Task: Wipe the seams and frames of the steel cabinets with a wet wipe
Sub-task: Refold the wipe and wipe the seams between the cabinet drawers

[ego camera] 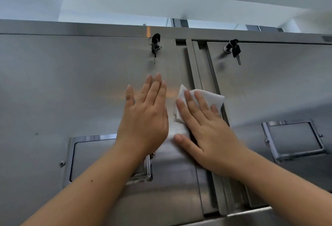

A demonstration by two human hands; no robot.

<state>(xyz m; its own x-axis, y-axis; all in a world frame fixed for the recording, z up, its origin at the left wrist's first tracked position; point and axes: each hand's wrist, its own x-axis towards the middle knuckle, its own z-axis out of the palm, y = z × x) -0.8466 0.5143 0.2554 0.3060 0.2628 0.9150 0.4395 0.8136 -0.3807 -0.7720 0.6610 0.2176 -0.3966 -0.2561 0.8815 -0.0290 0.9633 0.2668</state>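
right hand (208, 132) presses wipe (212, 98) on seam (191, 64)

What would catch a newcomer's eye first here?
Two flat hands fill the centre: the right hand presses a white wipe over the middle seam, while the left hand rests bare on the left steel door. Above them, the left keys and right keys dangle black from the door locks.

Two steel cabinet doors stand side by side, the left door (71, 85) and the right door (280, 89), parted by a vertical frame strip (199, 64). Each has a lock near the top with hanging keys (154, 46) (234, 50) and a recessed pull (86, 155) (294, 139) lower down. The left hand (143, 118) lies flat on the left door. The right hand (206, 128) presses a white wet wipe (209, 98) against the frame strip.
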